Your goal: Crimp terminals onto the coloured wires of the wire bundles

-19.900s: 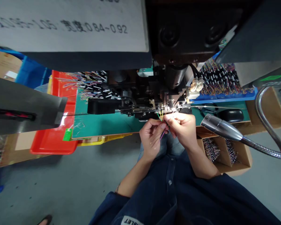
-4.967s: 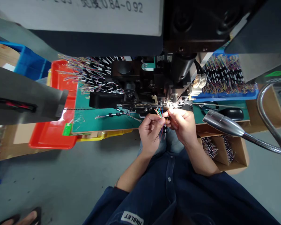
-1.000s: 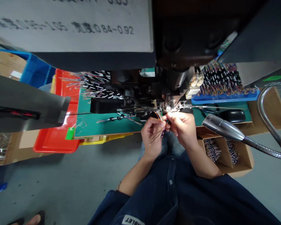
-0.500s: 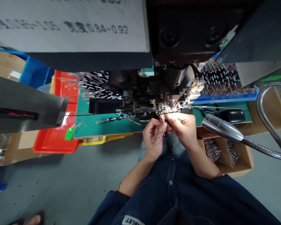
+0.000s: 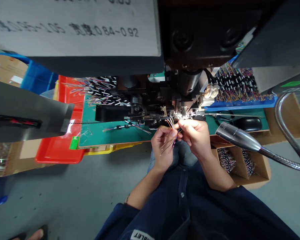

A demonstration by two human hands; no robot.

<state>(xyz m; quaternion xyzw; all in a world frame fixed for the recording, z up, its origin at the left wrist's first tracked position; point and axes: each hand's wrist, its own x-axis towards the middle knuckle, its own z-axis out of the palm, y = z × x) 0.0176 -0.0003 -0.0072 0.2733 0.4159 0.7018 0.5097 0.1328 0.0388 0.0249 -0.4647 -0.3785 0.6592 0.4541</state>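
Note:
My left hand (image 5: 163,146) is closed round a bundle of thin coloured wires (image 5: 171,124), whose ends fan out above and below the fingers. Close beside it, my right hand (image 5: 196,135) pinches at the same bundle, its thumb and forefinger held at the working point of a crimping machine (image 5: 162,96). Which single wire the right fingertips grip is too small to make out. A dark strip of terminals (image 5: 152,117) runs across the machine just above my hands. On the green bench mat (image 5: 110,140) to the left lies another wire bundle (image 5: 126,126).
Red trays (image 5: 57,151) stand at the left. Many wire bundles fill a blue tray (image 5: 240,105) at the right, with a black computer mouse (image 5: 248,123) before it. A metal gooseneck lamp (image 5: 236,135) reaches in from the right, above a cardboard box (image 5: 261,176) holding wire bundles.
Both hands stay nearly in place at the machine. The upper wire ends have shifted slightly left, and the left hand has moved a little left with them.

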